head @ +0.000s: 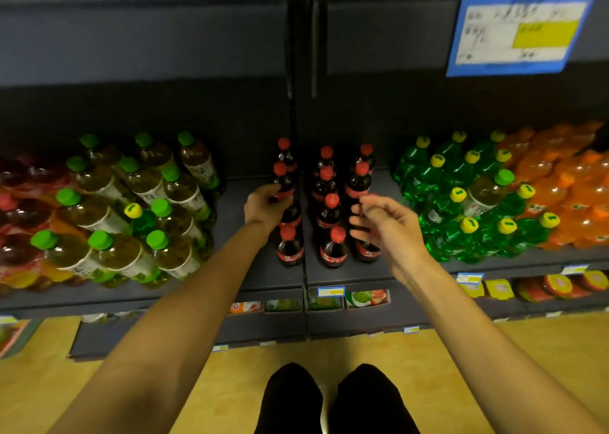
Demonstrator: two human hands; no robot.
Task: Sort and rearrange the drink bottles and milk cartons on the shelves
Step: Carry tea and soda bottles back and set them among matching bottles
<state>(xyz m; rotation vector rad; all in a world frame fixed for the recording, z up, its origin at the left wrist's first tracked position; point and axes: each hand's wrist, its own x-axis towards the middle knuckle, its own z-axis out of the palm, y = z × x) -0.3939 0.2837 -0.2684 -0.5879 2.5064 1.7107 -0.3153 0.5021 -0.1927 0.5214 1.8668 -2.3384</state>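
Cola bottles handled on the dark shelf, mid-bay.
Right hand is held over the front cola rows, fingers loosely curled, nothing gripped; left hand is clamped round a red-capped cola bottle in the left column, farther back.

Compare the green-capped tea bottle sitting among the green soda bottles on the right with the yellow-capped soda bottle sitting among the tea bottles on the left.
The stray tea bottle has a bright green cap, pale amber liquid and a white label; the stray soda bottle has a yellow cap and a deep green body. The tea bottle looks larger than the soda bottles around it, the soda bottle smaller than its tea neighbours. Both stand upright, untouched, each in the wrong group.
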